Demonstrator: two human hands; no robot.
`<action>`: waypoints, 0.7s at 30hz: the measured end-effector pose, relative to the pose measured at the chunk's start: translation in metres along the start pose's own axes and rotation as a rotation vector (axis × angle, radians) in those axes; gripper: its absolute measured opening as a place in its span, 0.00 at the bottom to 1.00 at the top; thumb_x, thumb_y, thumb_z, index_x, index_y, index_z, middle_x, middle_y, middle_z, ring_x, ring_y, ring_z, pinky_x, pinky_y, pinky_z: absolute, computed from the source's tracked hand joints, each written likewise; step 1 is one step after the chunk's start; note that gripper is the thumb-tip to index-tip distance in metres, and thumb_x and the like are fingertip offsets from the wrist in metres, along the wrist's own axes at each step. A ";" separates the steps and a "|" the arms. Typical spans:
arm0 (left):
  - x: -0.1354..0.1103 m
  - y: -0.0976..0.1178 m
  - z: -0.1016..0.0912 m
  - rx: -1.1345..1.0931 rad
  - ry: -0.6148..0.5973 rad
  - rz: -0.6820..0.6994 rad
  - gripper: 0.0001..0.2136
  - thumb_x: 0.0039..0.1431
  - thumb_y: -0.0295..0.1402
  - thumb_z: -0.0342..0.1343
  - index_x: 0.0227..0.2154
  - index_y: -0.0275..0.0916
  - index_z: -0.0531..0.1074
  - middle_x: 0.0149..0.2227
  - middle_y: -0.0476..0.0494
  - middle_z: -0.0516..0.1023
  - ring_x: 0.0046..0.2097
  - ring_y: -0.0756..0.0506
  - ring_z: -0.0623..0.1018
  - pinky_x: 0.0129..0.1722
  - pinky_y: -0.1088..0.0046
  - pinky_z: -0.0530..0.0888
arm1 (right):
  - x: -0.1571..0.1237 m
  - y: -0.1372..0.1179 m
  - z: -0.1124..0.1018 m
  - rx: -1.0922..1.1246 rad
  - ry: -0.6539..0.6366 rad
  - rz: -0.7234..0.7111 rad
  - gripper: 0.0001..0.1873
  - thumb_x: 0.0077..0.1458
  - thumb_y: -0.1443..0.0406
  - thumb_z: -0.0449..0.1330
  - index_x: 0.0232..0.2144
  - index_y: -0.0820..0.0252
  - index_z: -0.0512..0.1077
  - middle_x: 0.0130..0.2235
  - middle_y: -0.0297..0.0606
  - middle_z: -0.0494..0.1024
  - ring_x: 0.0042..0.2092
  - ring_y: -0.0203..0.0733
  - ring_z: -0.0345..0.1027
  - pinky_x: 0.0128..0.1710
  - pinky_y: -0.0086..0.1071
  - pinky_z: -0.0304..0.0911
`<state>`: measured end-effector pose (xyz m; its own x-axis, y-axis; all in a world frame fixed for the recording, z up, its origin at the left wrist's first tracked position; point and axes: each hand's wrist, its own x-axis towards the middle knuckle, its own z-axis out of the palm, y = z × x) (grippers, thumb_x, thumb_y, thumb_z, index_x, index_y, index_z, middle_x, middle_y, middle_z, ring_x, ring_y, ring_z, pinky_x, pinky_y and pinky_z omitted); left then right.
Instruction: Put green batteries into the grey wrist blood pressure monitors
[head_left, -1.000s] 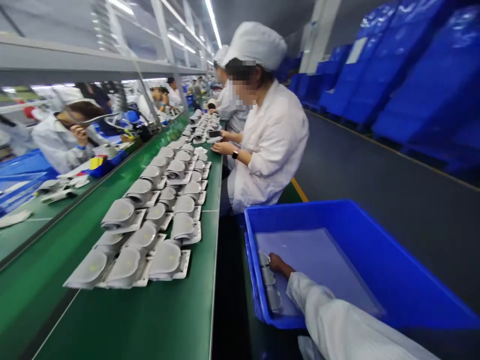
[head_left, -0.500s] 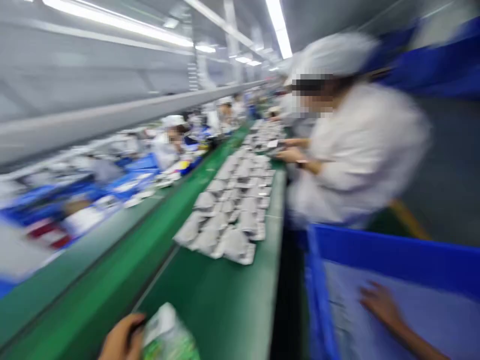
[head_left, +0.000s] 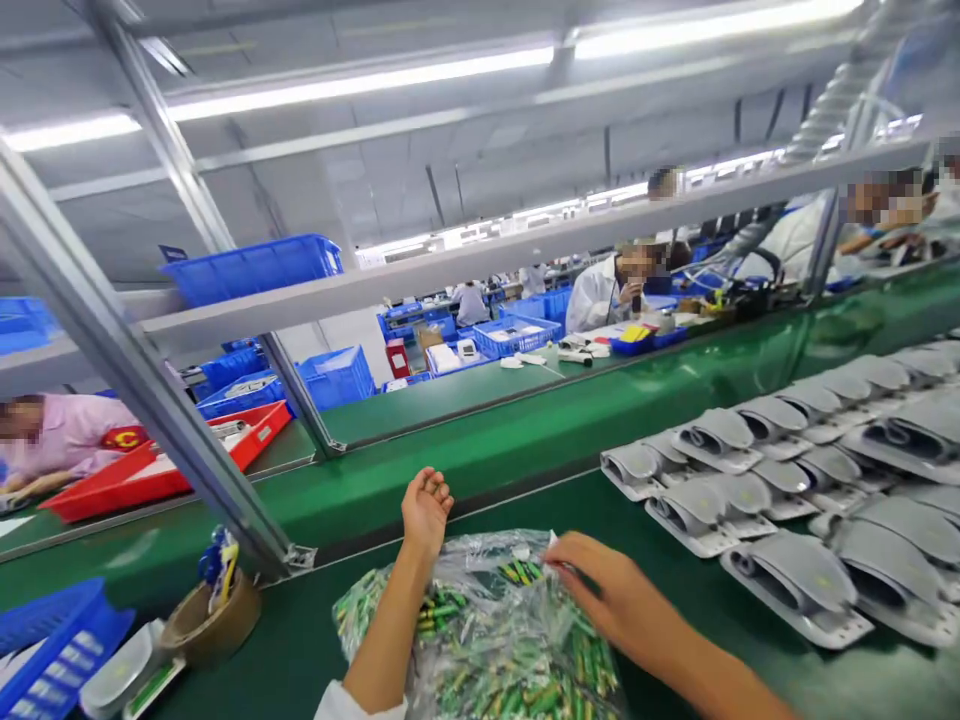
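A clear polythene bag [head_left: 480,630] lay on the smooth green belt [head_left: 300,605] directly before the person, its thin, crumpled film glinting. It bulged with dozens of slim cylinders [head_left: 525,690] in green and yellow, probably batteries, though the glare and creases made the print impossible to read. The left hand [head_left: 427,510] was raised just above the bag, open and empty, palm up, with the fingers loosely curled, while the forearm crossed in front of the bag's left side. The right hand [head_left: 607,585] reached in from the lower right, closed in a pinch on the bag's gathered top edge.

Just to the right stood rows of grey moulded housings [head_left: 795,575], each a smooth, hooded shell on a flat white base. At the lower left were a brown tape roll [head_left: 214,620] and a blue plastic crate [head_left: 60,640]. A diagonal steel upright [head_left: 127,350] and a grey shelf rail [head_left: 480,275] cut across the view of a second green bench [head_left: 442,410], where a person in a white coat [head_left: 600,295] sat beyond a red tray [head_left: 157,470].
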<state>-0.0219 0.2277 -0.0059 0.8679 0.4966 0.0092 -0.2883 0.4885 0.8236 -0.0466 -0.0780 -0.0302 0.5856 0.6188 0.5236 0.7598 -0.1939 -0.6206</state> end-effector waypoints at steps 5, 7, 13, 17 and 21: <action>-0.009 0.006 -0.006 -0.089 0.010 -0.087 0.20 0.46 0.42 0.62 0.39 0.37 0.65 0.31 0.50 0.70 0.25 0.53 0.68 0.24 0.77 0.63 | 0.103 -0.045 0.084 -0.052 -0.706 -0.116 0.11 0.48 0.72 0.62 0.35 0.59 0.81 0.36 0.36 0.80 0.39 0.40 0.72 0.41 0.30 0.63; -0.011 0.006 -0.006 -0.117 0.009 -0.110 0.18 0.48 0.41 0.60 0.38 0.36 0.65 0.31 0.49 0.71 0.25 0.53 0.68 0.23 0.77 0.63 | 0.101 -0.059 0.100 -0.151 -0.819 -0.123 0.12 0.43 0.70 0.66 0.35 0.58 0.80 0.35 0.36 0.79 0.38 0.40 0.70 0.39 0.29 0.60; -0.017 0.033 0.007 -0.230 -0.125 -0.117 0.18 0.49 0.44 0.58 0.37 0.35 0.68 0.32 0.46 0.72 0.26 0.51 0.70 0.23 0.76 0.65 | 0.067 -0.079 0.103 -0.305 -0.939 -0.155 0.37 0.41 0.58 0.69 0.56 0.58 0.72 0.53 0.47 0.73 0.50 0.54 0.68 0.49 0.41 0.65; -0.030 0.064 0.027 -0.226 -0.275 -0.065 0.20 0.46 0.45 0.62 0.37 0.36 0.71 0.33 0.45 0.73 0.27 0.51 0.71 0.24 0.76 0.66 | 0.034 -0.068 0.117 -0.456 -0.933 -0.347 0.43 0.51 0.53 0.64 0.64 0.67 0.63 0.61 0.59 0.68 0.58 0.67 0.63 0.55 0.52 0.63; -0.050 0.092 0.040 -0.085 -0.474 0.110 0.20 0.51 0.48 0.62 0.39 0.37 0.71 0.35 0.44 0.74 0.29 0.51 0.72 0.26 0.76 0.68 | -0.009 -0.043 0.130 -0.480 -0.612 -0.557 0.24 0.59 0.57 0.60 0.56 0.60 0.69 0.51 0.47 0.75 0.48 0.49 0.68 0.48 0.38 0.67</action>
<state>-0.0756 0.2194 0.0919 0.9135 0.1770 0.3664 -0.4030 0.5182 0.7544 -0.1212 0.0240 -0.0843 -0.0406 0.9807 0.1910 0.9992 0.0410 0.0022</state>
